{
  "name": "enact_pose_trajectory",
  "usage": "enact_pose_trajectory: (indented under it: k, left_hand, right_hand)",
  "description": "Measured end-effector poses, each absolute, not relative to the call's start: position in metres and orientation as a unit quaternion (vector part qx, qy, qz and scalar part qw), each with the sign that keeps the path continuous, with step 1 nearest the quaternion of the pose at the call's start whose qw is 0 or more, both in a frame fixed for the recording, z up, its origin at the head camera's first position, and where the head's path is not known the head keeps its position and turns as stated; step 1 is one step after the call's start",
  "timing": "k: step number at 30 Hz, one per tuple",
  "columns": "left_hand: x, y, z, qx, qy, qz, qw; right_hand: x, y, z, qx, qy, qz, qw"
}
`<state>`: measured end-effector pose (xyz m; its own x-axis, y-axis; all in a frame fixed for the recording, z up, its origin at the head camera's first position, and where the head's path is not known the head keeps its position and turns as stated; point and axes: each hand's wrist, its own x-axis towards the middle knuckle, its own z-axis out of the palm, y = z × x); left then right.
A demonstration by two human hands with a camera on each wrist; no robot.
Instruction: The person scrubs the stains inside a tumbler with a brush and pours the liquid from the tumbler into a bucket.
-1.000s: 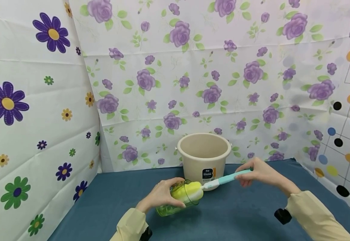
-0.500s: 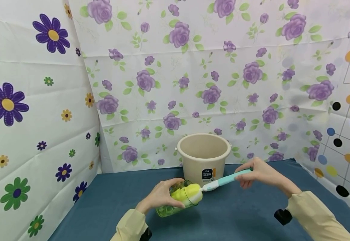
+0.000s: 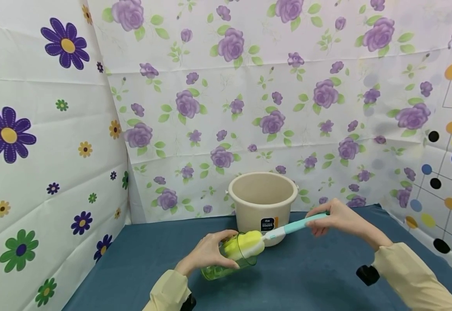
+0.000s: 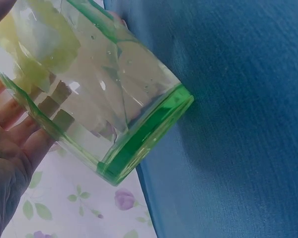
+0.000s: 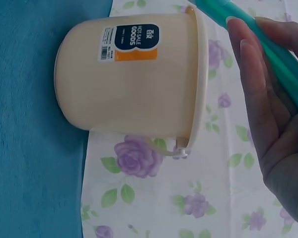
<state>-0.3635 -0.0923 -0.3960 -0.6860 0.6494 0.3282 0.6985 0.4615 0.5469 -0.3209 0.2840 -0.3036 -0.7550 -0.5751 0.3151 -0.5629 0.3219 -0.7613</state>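
Note:
My left hand (image 3: 209, 250) grips a clear green-tinted glass (image 4: 114, 84) lying tilted over the table, its mouth turned to the right. Droplets show on its wall in the left wrist view. A bottle brush with a yellow and white sponge head (image 3: 251, 242) reaches into the mouth, part of the sponge inside and part outside the rim. My right hand (image 3: 336, 219) pinches the far end of the brush's teal and white handle (image 3: 296, 225), which slants up to the right. In the right wrist view, fingers and thumb close round the teal handle (image 5: 268, 47).
A beige bucket (image 3: 245, 211) with a dark and orange label stands upright just behind the glass and brush, near the back edge of the blue-covered table (image 3: 156, 246). Flower-printed sheets (image 3: 195, 138) hang behind and at the left, a dotted one at the right.
My right hand has lifted slightly, raising the brush handle and sponge head a little at the glass's mouth. The left hand and the glass stay nearly still.

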Motion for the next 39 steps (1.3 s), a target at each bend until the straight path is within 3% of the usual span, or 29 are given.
enact_pose_trajectory:
  k: [21,39]
  left_hand:
    - [-0.3631,-0.0940,-0.3950,-0.396,-0.855,-0.332,0.042]
    - [-0.3625,-0.0949,-0.3951,-0.401,-0.850,-0.340,0.042]
  right_hand:
    - [-0.3178,0.2881,-0.3008,-0.374,0.814,-0.445,0.022]
    - [-0.3183,0.2848,-0.2992,-0.349,0.815,-0.463,-0.002]
